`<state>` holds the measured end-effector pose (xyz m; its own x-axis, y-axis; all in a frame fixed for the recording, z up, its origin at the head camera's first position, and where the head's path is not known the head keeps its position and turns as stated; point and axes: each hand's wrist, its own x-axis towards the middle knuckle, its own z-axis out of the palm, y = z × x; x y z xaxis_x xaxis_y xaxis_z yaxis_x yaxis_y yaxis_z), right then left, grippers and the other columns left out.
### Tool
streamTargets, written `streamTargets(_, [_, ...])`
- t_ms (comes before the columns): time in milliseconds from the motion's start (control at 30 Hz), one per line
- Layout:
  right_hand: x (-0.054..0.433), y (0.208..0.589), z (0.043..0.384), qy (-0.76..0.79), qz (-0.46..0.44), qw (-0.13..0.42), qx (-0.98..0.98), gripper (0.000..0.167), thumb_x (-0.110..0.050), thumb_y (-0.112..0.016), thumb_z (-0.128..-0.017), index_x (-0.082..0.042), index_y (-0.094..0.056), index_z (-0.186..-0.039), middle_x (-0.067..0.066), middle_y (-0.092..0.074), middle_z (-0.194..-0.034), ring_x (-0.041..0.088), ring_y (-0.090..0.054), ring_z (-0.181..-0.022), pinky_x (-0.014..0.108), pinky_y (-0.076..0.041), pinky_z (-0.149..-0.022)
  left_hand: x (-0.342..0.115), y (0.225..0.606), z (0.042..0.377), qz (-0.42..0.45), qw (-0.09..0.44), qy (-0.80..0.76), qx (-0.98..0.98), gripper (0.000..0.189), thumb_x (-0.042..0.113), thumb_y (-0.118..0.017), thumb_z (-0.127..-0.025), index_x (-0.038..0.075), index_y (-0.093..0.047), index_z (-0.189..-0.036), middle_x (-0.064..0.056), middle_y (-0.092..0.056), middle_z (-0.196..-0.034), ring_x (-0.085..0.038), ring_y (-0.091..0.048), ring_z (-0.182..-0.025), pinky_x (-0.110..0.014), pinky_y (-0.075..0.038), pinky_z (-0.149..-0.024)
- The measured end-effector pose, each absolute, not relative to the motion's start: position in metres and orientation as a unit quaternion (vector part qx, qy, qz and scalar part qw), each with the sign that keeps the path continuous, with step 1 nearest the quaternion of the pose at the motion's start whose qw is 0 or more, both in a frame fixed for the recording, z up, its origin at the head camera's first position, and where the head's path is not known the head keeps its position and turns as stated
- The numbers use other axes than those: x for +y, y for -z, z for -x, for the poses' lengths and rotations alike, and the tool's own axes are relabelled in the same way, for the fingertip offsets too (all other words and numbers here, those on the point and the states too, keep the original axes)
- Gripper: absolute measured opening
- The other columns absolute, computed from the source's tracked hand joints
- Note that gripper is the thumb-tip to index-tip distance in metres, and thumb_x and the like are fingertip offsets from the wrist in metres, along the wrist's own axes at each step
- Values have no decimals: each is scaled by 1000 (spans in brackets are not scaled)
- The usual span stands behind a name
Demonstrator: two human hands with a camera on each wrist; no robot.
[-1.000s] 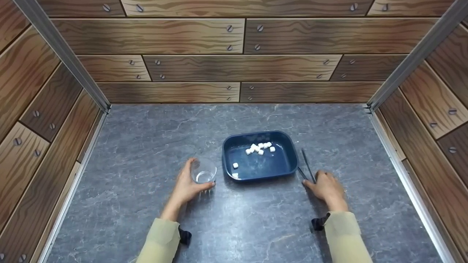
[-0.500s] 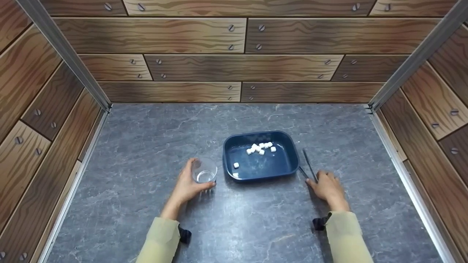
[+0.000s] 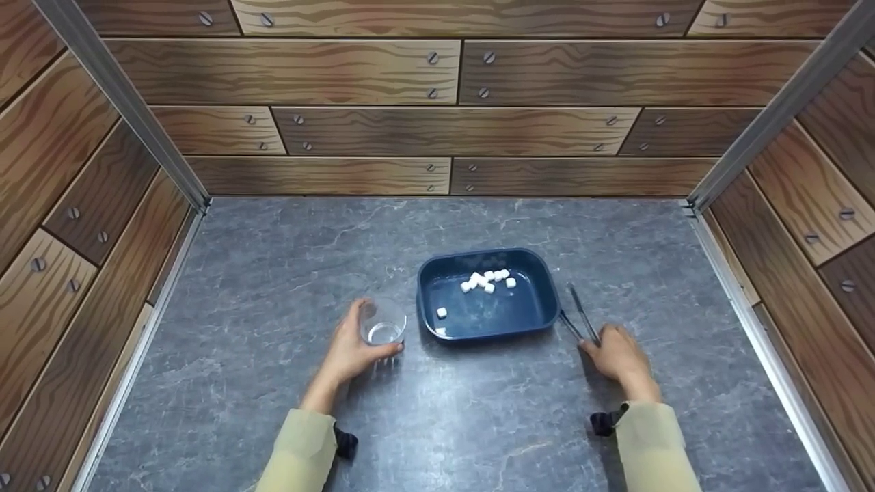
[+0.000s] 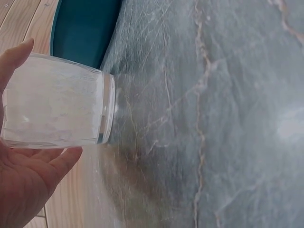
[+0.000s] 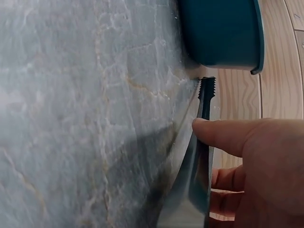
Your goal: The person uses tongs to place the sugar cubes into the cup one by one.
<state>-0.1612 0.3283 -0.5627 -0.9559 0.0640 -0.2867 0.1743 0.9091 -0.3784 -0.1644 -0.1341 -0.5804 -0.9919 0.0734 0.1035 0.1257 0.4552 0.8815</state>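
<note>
In the head view my left hand grips a clear cup, thumb on the near side and fingers on the far side. The cup stands upright with its base at the tabletop, and nothing shows inside it. My right hand holds dark metal tongs, whose arms are spread apart. Serrated tong tips lie near the dish in the right wrist view. Between the hands is a blue rectangular dish. Several small white cubes cluster toward its back, and a few more lie at its left end.
The grey marbled tabletop spreads around the dish. Wood-patterned panels enclose it at the back and both sides, with metal strips along the corners and side edges.
My right hand has shifted slightly right and toward me with the tongs, whose arms look a little closer together. The left hand, cup, dish and cubes stay put.
</note>
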Motion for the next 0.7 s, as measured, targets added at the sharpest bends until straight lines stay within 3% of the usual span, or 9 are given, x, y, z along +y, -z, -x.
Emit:
streamTargets(267, [332, 560, 154, 226, -64, 132, 963, 33, -29, -59, -97, -1, -49, -83, 16, -50, -84, 31, -50, -74, 49, -44, -69, -133, 579, 163, 49, 13, 513, -857, 95, 28, -93, -64, 1, -40, -139, -22, -56, -131, -38, -51, -122, -51, -39, -103])
streamTargets(700, [342, 562, 145, 295, -81, 122, 944, 30, -26, -56, -99, 0, -45, -93, 12, -48, -77, 25, -48, -67, 37, -41, -58, -133, 581, 163, 46, 22, 509, -859, 94, 34, -93, -62, 6, -43, -136, -19, -57, -129, -36, -52, -121, -51, -40, -102])
